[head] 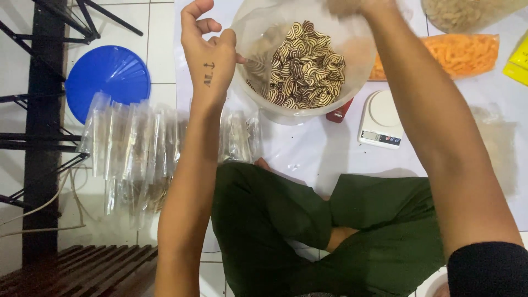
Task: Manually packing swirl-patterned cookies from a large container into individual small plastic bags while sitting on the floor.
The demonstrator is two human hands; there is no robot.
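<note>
My left hand (pixel 208 52) pinches the left rim of the clear plastic bag (pixel 250 33) of brown-and-cream swirl cookies (pixel 300 66), which sits on the white floor sheet (pixel 319 148) just right of that grip. My right hand (pixel 352 5) is blurred and cut off at the top edge over the bag's far rim, so I cannot tell its grip. Bare sheet lies between the bag, the small white scale (pixel 380 118) and my knees.
</note>
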